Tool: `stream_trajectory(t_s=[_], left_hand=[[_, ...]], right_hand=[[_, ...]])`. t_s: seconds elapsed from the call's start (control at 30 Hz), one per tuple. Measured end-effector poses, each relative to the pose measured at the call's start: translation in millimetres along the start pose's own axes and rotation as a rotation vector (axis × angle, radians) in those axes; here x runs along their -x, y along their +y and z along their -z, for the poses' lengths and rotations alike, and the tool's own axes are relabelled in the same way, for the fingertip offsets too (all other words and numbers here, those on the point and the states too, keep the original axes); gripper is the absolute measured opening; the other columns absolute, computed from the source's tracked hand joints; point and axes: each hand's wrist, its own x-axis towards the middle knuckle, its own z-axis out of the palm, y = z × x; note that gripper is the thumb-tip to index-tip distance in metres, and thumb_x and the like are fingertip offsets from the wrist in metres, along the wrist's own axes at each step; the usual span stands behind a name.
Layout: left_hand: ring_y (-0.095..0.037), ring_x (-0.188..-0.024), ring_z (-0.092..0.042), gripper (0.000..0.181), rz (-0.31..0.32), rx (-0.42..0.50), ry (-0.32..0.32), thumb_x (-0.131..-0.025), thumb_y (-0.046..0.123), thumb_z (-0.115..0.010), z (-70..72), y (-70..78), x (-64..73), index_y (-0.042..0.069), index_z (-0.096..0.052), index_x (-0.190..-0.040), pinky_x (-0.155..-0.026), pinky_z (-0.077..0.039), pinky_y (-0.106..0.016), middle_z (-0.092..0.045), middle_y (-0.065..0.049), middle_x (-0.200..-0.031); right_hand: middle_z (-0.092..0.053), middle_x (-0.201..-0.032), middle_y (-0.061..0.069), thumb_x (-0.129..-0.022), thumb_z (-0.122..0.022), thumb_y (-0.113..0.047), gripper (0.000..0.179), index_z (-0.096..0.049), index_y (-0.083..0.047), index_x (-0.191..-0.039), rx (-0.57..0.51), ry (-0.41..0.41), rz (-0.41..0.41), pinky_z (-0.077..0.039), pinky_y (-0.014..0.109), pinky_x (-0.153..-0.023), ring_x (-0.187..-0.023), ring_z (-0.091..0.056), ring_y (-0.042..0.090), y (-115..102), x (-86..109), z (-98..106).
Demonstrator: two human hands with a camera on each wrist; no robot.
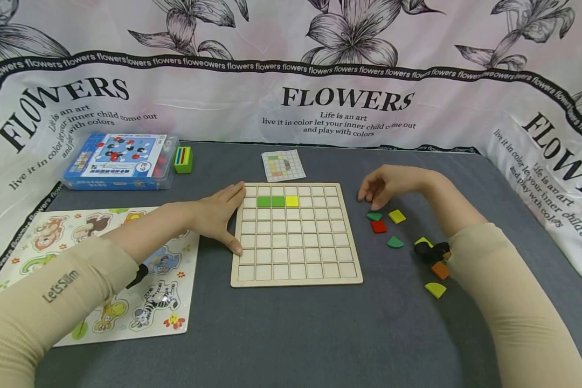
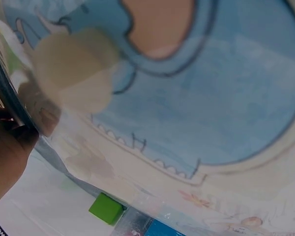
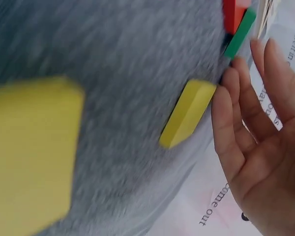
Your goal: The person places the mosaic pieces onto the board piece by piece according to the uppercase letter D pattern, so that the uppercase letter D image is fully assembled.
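Observation:
A wooden grid board [image 1: 298,282] lies flat on the dark cloth. Near its upper left, two green squares [image 1: 270,201] and one yellow square [image 1: 292,201] sit side by side in cells. My left hand [image 1: 215,214] rests along the board's left edge with fingers spread, the thumb at the frame. To the right of the board, my right hand [image 1: 393,184] hovers with relaxed, slightly bent fingers and nothing visible in them. Just below its fingertips lie a green piece [image 1: 374,216], a red square [image 1: 379,227] and a yellow piece [image 1: 397,216]; another green piece [image 1: 395,242] is nearer me.
Beneath my right forearm are an orange square [image 1: 440,270] and a yellow rounded piece [image 1: 435,290]. A pattern card [image 1: 283,165] lies behind the board. Leftward are an animal puzzle board [image 1: 186,302] under my left arm, a plastic box [image 1: 121,161] and a green block [image 1: 183,160].

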Motion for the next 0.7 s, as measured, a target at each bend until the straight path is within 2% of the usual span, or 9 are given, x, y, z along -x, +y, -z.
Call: stream_trajectory(t_s=[0.13, 0.27, 0.5, 0.7], left_hand=[[-0.044, -0.154, 0.009, 0.14, -0.001, 0.004, 0.0, -0.07, 0.068, -0.077, 0.0, 0.1, 0.9, -0.003, 0.007, -0.157, -0.126, -0.008, -0.058, 0.015, -0.023, -0.165], [-0.044, -0.154, 0.009, 0.14, 0.0, 0.011, -0.001, -0.07, 0.068, -0.077, 0.1, 0.5, 1.6, -0.003, 0.007, -0.157, -0.126, -0.008, -0.058, 0.015, -0.023, -0.165], [-0.044, -0.154, 0.008, 0.141, 0.0, 0.008, 0.004, -0.069, 0.068, -0.078, -0.2, 0.2, 1.1, -0.003, 0.007, -0.157, -0.126, -0.008, -0.058, 0.014, -0.024, -0.165], [-0.044, -0.154, 0.008, 0.141, -0.002, 0.006, 0.0, -0.07, 0.067, -0.078, 0.3, 0.5, 1.1, -0.003, 0.007, -0.157, -0.126, -0.008, -0.058, 0.014, -0.023, -0.165]], right_hand=[[-0.056, -0.107, 0.011, -0.082, -0.077, -0.003, 0.043, -0.064, -0.004, -0.123, -0.019, -0.108, 0.006, -0.053, 0.03, -0.082, -0.099, -0.054, 0.022, 3.7, 2.2, 1.9], [-0.054, -0.11, 0.011, -0.079, -0.078, 0.0, 0.045, -0.065, -0.005, -0.122, 0.007, -0.167, 0.032, -0.051, 0.03, -0.083, -0.102, -0.049, 0.022, 3.1, 2.4, 1.8], [-0.054, -0.117, 0.011, -0.076, -0.082, -0.001, 0.042, -0.069, -0.005, -0.116, 0.038, -0.166, 0.055, -0.046, 0.032, -0.09, -0.104, -0.045, 0.022, 0.3, 3.7, -1.9], [-0.051, -0.108, 0.011, -0.076, -0.083, -0.003, 0.037, -0.071, -0.005, -0.11, 0.063, -0.143, 0.067, -0.046, 0.032, -0.087, -0.1, -0.045, 0.022, 2.8, 2.3, -4.6]])
